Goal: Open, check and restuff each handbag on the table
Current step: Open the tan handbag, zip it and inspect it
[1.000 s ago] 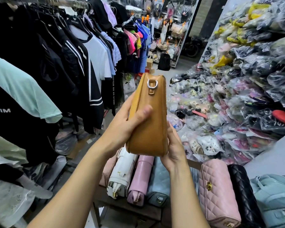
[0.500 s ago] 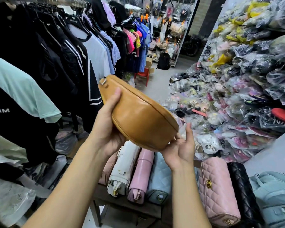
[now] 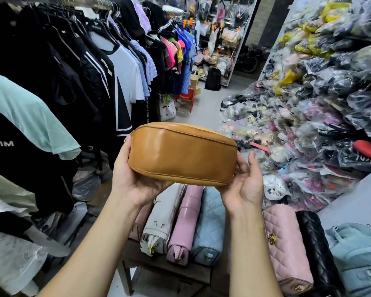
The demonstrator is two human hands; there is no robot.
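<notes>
I hold a tan leather handbag (image 3: 182,153) in the air above the table, lying sideways with its base turned toward me. My left hand (image 3: 133,181) grips its left end, thumb along the edge and fingers behind it. My right hand (image 3: 244,185) cradles the right end from below, palm up and fingers relaxed. The bag's opening is hidden on the far side. Below, other handbags lie side by side on the table (image 3: 159,266): a white one (image 3: 163,221), a pink one (image 3: 186,221) and a light blue quilted one (image 3: 210,224).
A pink quilted bag (image 3: 285,243), a black quilted bag (image 3: 315,249) and a pale blue bag (image 3: 358,254) lie to the right. Hanging clothes (image 3: 73,82) crowd the left. A heap of plastic-wrapped goods (image 3: 319,114) fills the right. A red stool (image 3: 185,97) stands in the aisle.
The tan handbag has turned from standing on end to lying level with its base toward me. My left hand shifted to its left end and my right hand now cups the right end.
</notes>
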